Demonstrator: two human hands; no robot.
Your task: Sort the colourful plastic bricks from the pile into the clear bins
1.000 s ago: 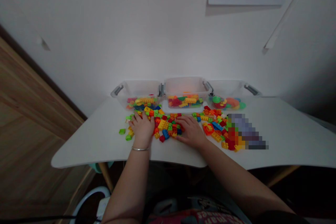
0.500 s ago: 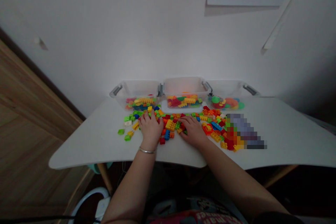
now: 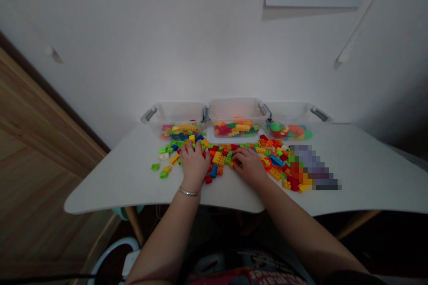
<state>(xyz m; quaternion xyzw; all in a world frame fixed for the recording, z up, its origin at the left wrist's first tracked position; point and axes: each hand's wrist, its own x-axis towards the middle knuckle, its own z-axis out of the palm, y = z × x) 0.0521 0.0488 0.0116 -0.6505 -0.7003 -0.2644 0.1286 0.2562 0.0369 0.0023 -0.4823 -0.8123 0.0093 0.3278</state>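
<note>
A spread of small coloured building bricks (image 3: 220,158) lies on a white table (image 3: 117,178). My left hand (image 3: 194,163), a thin bracelet on its wrist, lies palm down on the bricks with its fingers stretched forward. My right hand (image 3: 249,164) rests flat on the pile just to the right, fingers pointing left toward a yellow brick (image 3: 218,159). Neither hand visibly grips a brick. Behind the pile stand three clear plastic bins: a left bin (image 3: 174,118), a middle bin (image 3: 236,113) and a right bin (image 3: 294,116), each holding coloured pieces.
A few loose green and yellow bricks (image 3: 159,167) lie left of the pile. A blurred patch (image 3: 314,169) covers something on the table at the right. The wall rises directly behind the bins. A wooden panel (image 3: 33,151) stands at the left, and a chair part shows below.
My left hand has slid to the right across the bricks, uncovering the bricks at the pile's left edge. My right hand has shifted slightly right and stayed flat on the pile.
</note>
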